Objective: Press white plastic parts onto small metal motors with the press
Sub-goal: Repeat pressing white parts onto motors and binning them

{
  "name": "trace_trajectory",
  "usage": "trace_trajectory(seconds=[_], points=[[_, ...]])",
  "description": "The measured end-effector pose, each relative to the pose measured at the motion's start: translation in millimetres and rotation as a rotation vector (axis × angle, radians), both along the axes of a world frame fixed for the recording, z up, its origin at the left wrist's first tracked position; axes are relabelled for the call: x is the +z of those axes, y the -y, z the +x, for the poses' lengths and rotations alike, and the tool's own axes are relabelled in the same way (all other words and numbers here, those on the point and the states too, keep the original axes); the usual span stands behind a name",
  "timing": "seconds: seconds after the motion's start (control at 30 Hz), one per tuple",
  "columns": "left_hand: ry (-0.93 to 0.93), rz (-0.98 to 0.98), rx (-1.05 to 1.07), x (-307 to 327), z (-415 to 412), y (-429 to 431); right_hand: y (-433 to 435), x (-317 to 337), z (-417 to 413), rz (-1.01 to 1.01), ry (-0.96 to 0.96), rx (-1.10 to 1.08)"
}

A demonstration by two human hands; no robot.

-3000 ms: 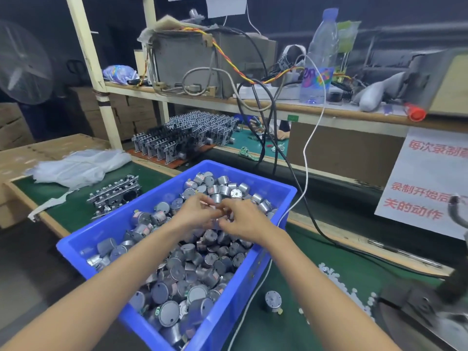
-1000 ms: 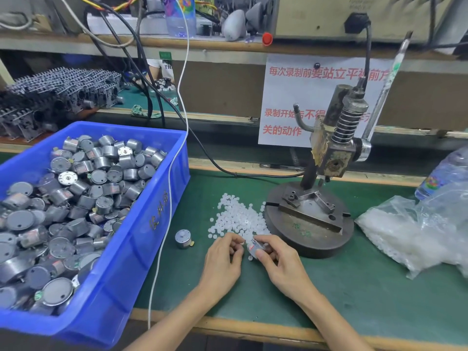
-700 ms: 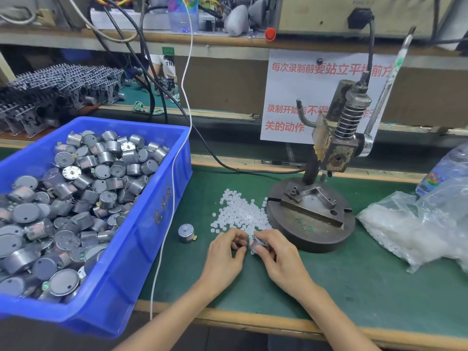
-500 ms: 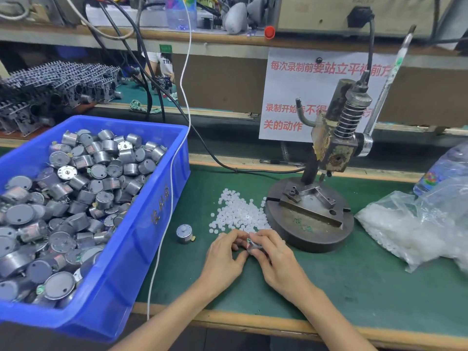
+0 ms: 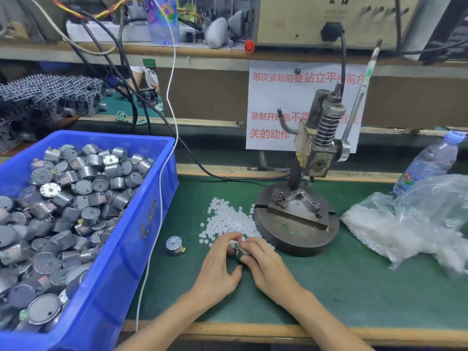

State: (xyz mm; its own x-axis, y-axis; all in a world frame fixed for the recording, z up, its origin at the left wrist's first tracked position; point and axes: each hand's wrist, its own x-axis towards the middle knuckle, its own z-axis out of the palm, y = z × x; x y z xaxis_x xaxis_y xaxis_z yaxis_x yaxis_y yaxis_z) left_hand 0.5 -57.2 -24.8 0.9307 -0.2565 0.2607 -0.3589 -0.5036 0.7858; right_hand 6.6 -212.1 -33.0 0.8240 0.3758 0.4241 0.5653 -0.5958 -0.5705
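Pinching a small silver cylindrical metal motor [image 5: 236, 252] between their curled fingertips, the left hand [image 5: 217, 267] and right hand [image 5: 267, 267] meet over the green bench [image 5: 329, 287], at the near edge of the scattered white plastic parts [image 5: 228, 219], just left of the round-based grey metal press [image 5: 296, 224].

paper sign [image 5: 273, 100] | red print: "每次录制前要站立平视前方" | lower line: "关的动作"

One blue bin [image 5: 141, 224] stood at the left, its motors [image 5: 76, 198] too many to count. One loose motor [image 5: 174, 245] lay near it. One held motor [image 5: 235, 251] sat between two hands, left hand [image 5: 217, 269] and right hand [image 5: 268, 267]. Also seen were one press [image 5: 296, 224], one plastic bag [image 5: 405, 224], one paper sign [image 5: 273, 102] and two bottles, right bottle [image 5: 428, 164] and shelf bottle [image 5: 162, 21]. The scattered white plastic parts [image 5: 228, 219] were past counting.
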Motion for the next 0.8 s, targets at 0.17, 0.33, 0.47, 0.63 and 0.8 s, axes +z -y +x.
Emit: trace_trajectory(seconds=[0.17,0.33,0.47,0.63,0.8], points=[[0.257,0.068,-0.14,17,15,10,10,26,3,0.51,-0.379,-0.125],[0.14,0.091,-0.235,54,54,56,46,58,26,0.72,-0.61,-0.366],[0.243,0.293,0.01,55,80,101,77,66,34,0.822,-0.607,-0.513],[0.31,0.211,0.202,43,95,132,97,56,23,0.795,-0.522,-0.542],[0.208,0.112,0.154,34,106,131,108,55,24,0.77,-0.457,-0.526]])
